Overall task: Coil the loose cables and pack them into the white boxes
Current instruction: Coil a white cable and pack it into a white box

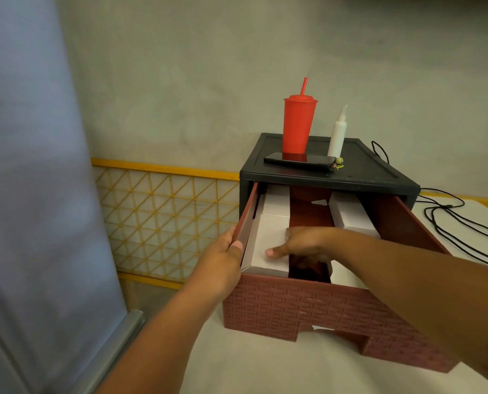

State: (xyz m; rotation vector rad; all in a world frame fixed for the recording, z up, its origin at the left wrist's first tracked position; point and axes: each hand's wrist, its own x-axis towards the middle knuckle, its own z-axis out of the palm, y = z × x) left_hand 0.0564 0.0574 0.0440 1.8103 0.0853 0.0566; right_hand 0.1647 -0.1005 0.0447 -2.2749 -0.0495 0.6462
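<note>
A person's left hand grips the left wall of the open brown drawer. The right hand lays a thumb on a white box at the drawer's nine o'clock; whether its fingers clasp the box cannot be told. Loose black cables lie on the table, at the drawer's three o'clock

Red tumbler, white bottle, perhaps glue, phone atop black cabinet.
</note>
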